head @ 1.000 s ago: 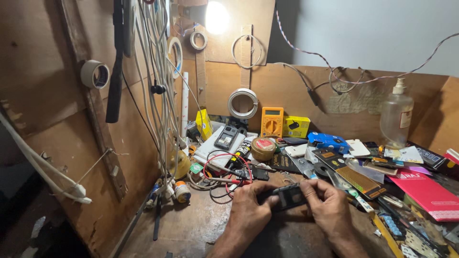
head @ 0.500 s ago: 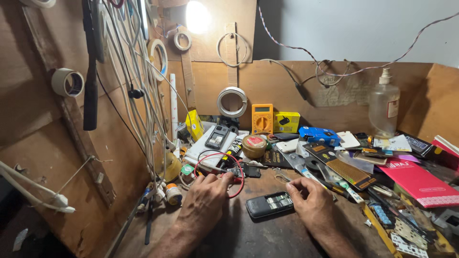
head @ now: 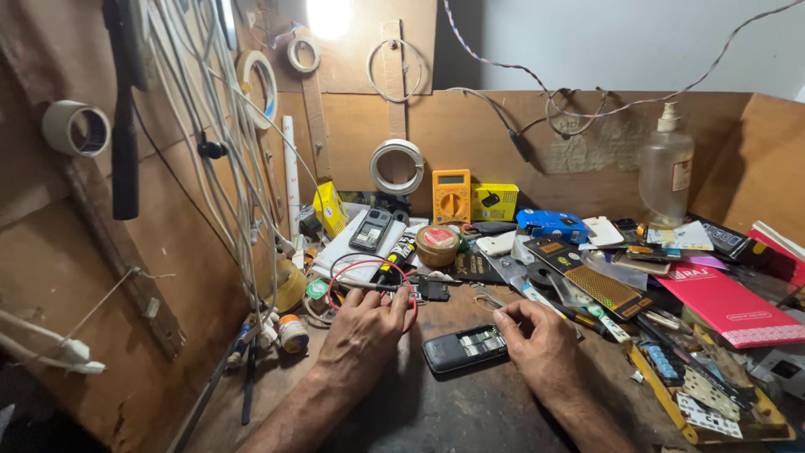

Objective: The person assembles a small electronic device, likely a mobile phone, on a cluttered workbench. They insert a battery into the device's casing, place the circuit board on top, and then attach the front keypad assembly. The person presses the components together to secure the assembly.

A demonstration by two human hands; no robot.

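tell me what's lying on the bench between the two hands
In the head view, a small dark phone with its back open lies on the wooden bench between the left hand and right hand.

Two hands on the tabletop (head: pixel 470 411) — the left hand (head: pixel 362 327) and the right hand (head: pixel 537 342) — with one opened dark phone (head: pixel 466 348) between them. One orange multimeter (head: pixel 451 195) at twelve o'clock, one yellow box (head: pixel 495 202) beside it. One clear pump bottle (head: pixel 666 172) at two o'clock. One red booklet (head: pixel 728 304) at three. One round tin (head: pixel 437 245) — brown, red-lidded.
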